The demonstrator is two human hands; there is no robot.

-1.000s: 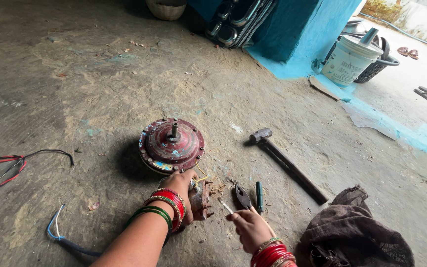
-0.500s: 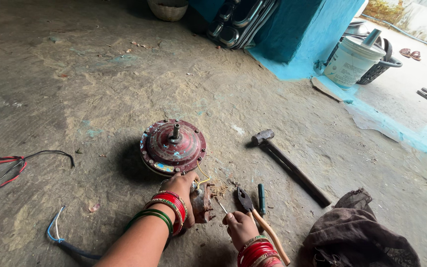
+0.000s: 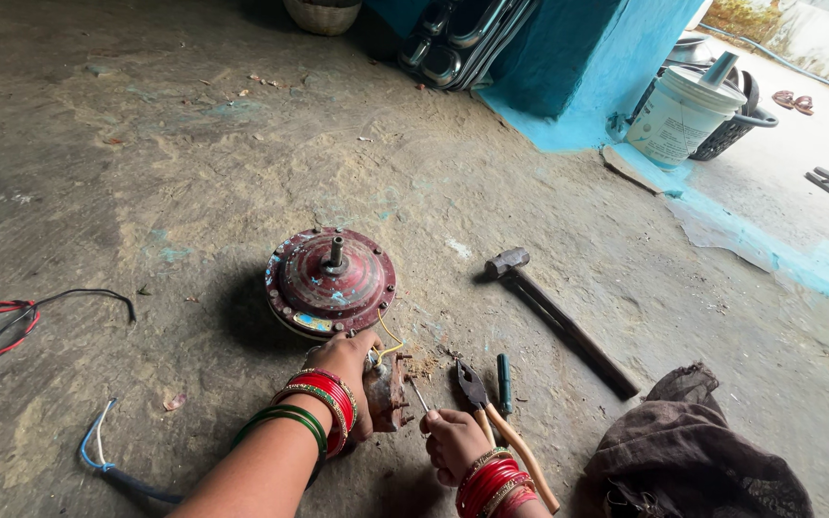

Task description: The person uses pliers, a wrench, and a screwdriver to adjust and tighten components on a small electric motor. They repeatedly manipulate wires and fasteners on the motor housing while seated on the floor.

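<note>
A round red fan motor housing [image 3: 330, 280] with a short shaft sits on the dusty floor. Just in front of it my left hand [image 3: 345, 363], with red and green bangles on the wrist, grips a small rusty metal part [image 3: 388, 391] that has a thin yellow wire running to the motor. My right hand [image 3: 453, 443] is closed on a thin screwdriver [image 3: 420, 395] whose tip points at the rusty part. Pliers with tan handles [image 3: 493, 414] lie beside my right hand, touching my wrist.
A hammer [image 3: 558, 318] lies to the right, a small green-handled tool [image 3: 504, 382] near the pliers. A dark cloth [image 3: 702, 460] is at the lower right. Red, black and blue wires [image 3: 11, 326] trail at the left. A white bucket [image 3: 683, 115] stands by the blue wall.
My right hand has shifted slightly down and left with the screwdriver toward the rusty part. My left hand and the motor have stayed put.
</note>
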